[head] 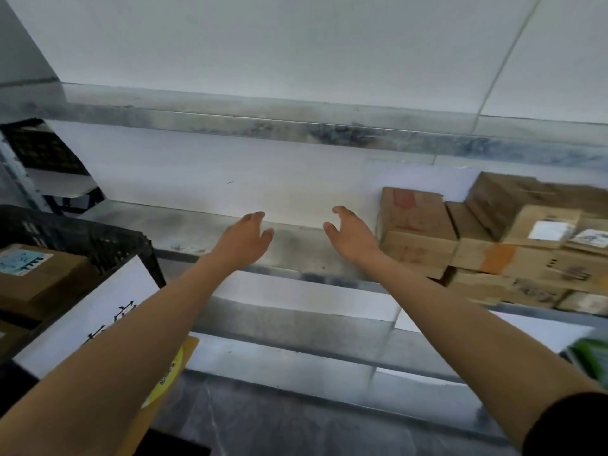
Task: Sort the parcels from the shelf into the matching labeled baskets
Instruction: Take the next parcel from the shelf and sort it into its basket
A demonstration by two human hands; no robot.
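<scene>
Black basket [82,235] is sitting at the left, level with the metal shelf [197,232]. A white paper label [108,301] with black writing is hanging on its near wall; the writing is too blurred to read. Inside the basket a brown box [36,278] with a blue sticker is lying flat. A yellow envelope [184,353] is showing under the left forearm, lower down. A green object [592,353] is cutting in at the right edge, too blurred to identify. A metal rail [296,123] is running across above the shelf, against a white back wall [230,172].

Left hand [245,238] and right hand [350,236] are both reaching out over the bare stretch of shelf, apart from each other, fingers loosely spread and relaxed, gripping nothing. The right hand is hovering just beside the parcels.

Parcels [477,248] are lying stacked on the right part of the shelf: brown cardboard boxes in several layers, some tilted. One is carrying red print, one an orange patch, and two of the upper ones are showing white labels.
</scene>
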